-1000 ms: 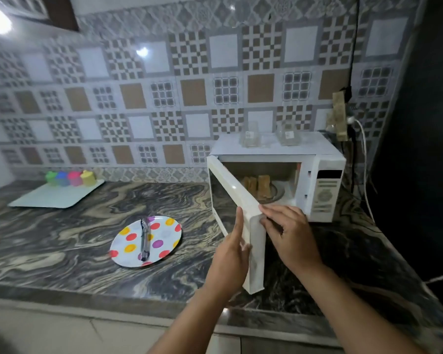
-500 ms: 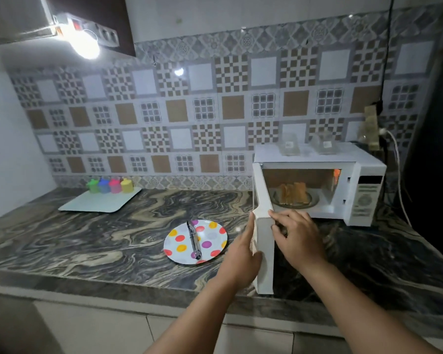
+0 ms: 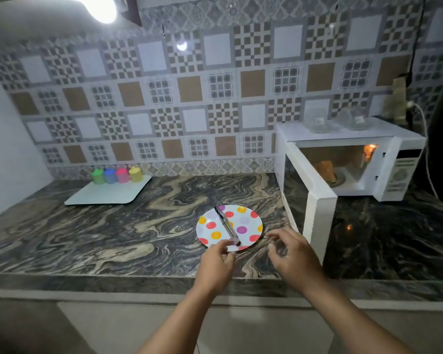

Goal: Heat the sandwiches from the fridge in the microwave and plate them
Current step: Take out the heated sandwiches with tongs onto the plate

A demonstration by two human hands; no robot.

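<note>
Both hands are over the front of the marble counter (image 3: 92,233), near the polka-dot plate (image 3: 243,221).

Left hand (image 3: 215,264): fingers curled, thumb and fingertips at the near rim of the plate, right by the near end of the tongs (image 3: 226,224). Motion blur there, so it is not clear whether it is pinching the rim, the tongs, or nothing.

Right hand (image 3: 292,254): fingers spread and bent, loose claw, holding nothing. It hovers just right of the plate, in front of the door's edge; contact with the counter cannot be told.

The tongs lie diagonally across the plate, far end up-left, near end at the near rim.

The microwave (image 3: 399,172) sits at the right end of the counter against the tiled wall (image 3: 189,98). Its door (image 3: 315,205) is swung wide open toward the camera, and the interior light is on. The sandwiches (image 3: 326,169) are inside on the turntable, standing upright, partly hidden by the door frame. Count unclear.

Two clear containers (image 3: 320,123) rest on top of the microwave. A white cable (image 3: 423,139) runs down from a wall socket behind its right side.

Far left on the counter: a white tray (image 3: 108,194) with four small coloured cups (image 3: 115,175) (green, blue, pink, yellow) in a row at its back edge. A lamp (image 3: 100,6) glares at top left.
</note>
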